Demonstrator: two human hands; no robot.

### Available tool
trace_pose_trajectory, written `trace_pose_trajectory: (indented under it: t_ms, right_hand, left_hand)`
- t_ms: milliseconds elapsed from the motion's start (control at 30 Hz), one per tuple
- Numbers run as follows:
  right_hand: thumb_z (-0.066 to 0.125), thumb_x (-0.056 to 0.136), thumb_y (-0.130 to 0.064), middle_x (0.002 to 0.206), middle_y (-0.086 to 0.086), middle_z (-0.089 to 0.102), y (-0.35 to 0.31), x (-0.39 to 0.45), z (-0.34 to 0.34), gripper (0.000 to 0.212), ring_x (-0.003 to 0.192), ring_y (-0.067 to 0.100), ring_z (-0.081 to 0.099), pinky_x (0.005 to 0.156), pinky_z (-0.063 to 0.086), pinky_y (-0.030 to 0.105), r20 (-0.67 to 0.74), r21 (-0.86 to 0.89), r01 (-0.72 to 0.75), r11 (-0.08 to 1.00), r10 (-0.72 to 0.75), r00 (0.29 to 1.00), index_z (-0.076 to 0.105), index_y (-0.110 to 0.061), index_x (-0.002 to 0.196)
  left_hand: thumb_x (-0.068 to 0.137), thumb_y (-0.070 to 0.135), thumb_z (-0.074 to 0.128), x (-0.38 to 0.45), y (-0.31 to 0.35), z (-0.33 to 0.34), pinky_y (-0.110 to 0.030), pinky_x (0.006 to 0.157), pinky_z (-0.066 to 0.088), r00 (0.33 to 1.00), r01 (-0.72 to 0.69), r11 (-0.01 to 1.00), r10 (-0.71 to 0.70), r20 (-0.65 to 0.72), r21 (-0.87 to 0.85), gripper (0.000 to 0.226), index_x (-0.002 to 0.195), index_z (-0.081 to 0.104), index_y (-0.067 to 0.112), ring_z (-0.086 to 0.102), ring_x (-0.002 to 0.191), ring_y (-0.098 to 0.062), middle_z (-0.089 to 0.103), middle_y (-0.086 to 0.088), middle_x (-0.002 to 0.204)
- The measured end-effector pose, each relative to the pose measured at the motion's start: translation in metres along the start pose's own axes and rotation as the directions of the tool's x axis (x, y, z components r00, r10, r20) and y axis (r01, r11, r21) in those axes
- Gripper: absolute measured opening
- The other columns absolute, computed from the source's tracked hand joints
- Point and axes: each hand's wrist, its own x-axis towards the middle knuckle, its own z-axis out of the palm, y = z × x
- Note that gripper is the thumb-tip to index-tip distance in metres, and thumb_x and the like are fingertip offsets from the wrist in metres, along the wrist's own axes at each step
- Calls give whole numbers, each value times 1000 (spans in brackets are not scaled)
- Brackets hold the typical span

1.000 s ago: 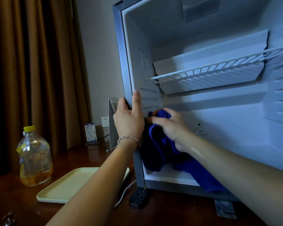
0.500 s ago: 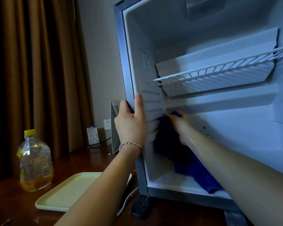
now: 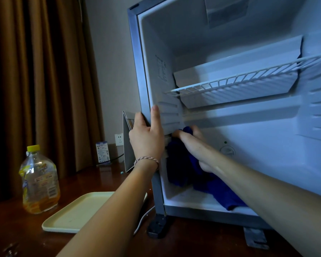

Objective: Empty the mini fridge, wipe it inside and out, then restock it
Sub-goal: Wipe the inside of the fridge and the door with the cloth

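Mini fridge (image 3: 137, 58) edge under left hand (image 3: 146, 138).

Blue cloth (image 3: 182, 164), seemingly against fridge wall (image 3: 156, 75)

curtain (image 3: 35, 80) | wall socket (image 3: 119, 139) | small carton (image 3: 102, 151) | wooden table (image 3: 11, 229)

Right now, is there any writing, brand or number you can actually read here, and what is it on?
None can be read.
Bottle label: print too small and blurred.
Small carton by the wall socket: blue design, words illegible.
Sticker on the mini fridge left inner wall: lines of text, unreadable.
Dial on the back wall: markings too faint.
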Motion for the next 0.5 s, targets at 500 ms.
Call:
trace_pose_trajectory:
  t_ms: [500]
  right_hand:
    - [72,81,-5,72,16,56,5,12,2,15,65,23,56,54,45,29,-37,194,131,972,-126,991,62,1,92]
  left_hand:
    - [98,53,50,0,1,1,-24,50,32,1000,-12,1000,12,-5,10,49,69,39,15,41,49,-9,41,6,54]
